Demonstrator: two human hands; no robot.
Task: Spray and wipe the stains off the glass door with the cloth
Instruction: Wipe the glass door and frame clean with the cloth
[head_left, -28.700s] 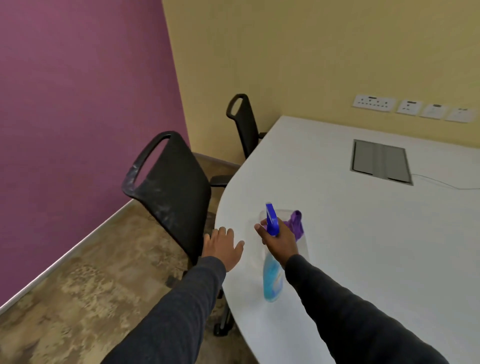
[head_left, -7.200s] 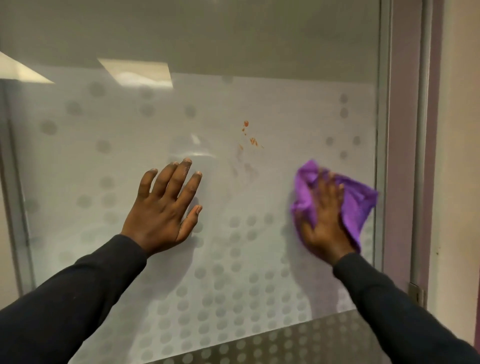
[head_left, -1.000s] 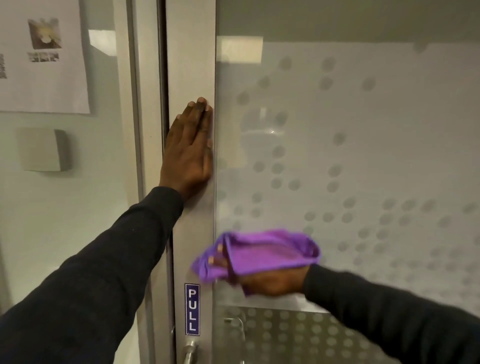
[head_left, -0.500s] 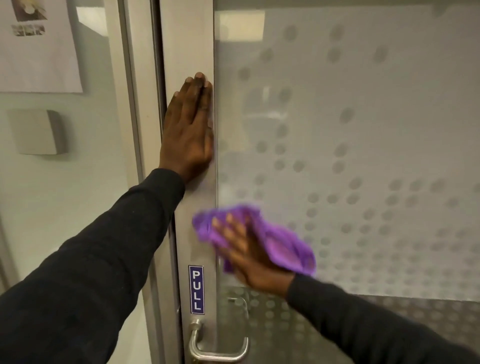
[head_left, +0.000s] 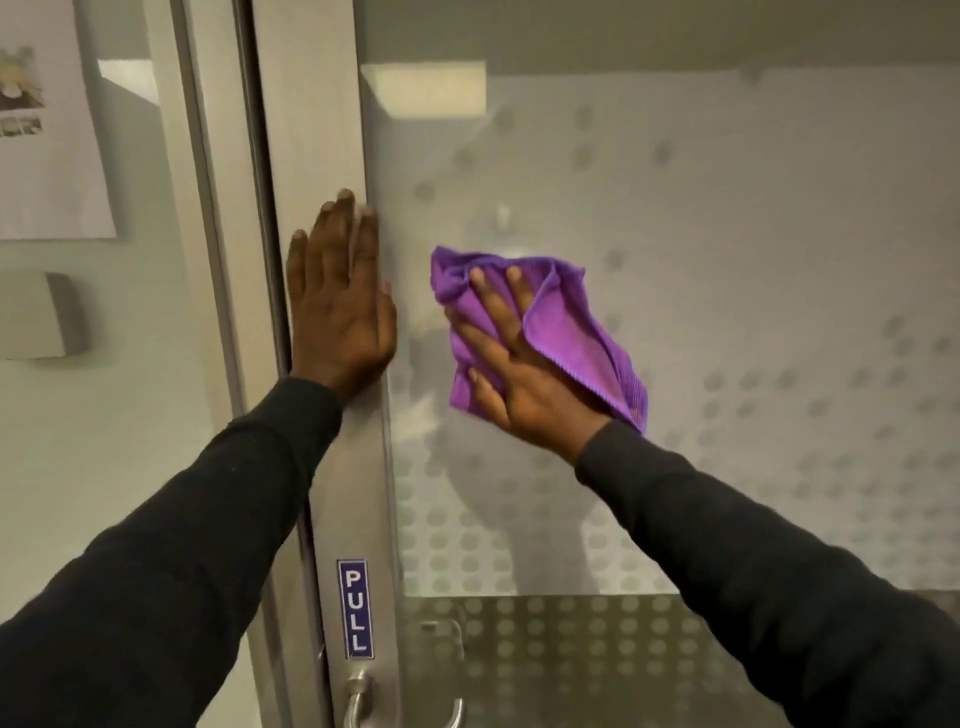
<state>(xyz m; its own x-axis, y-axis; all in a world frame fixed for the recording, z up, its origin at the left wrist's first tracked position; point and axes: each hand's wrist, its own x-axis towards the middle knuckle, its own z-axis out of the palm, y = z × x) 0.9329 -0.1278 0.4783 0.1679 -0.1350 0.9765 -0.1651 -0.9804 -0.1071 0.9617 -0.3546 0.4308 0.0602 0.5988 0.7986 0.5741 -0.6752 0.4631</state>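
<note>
The glass door (head_left: 727, 312) fills the view, frosted with a pattern of grey dots. My right hand (head_left: 514, 374) presses a purple cloth (head_left: 571, 332) flat against the glass near the door's left side, fingers spread over the cloth. My left hand (head_left: 337, 301) lies flat and empty on the door's metal frame (head_left: 311, 130), just left of the cloth. No stain shows on the glass around the cloth. The spray bottle is out of view.
A blue PULL label (head_left: 355, 608) sits low on the frame, above a metal lever handle (head_left: 363, 701). To the left is a fixed glass panel with a paper notice (head_left: 47, 130) and a small grey box (head_left: 41, 317).
My right hand has swept the cloth upward and a little rightward on the glass, from just above the PULL label to level with my left hand. My left hand stays on the frame.
</note>
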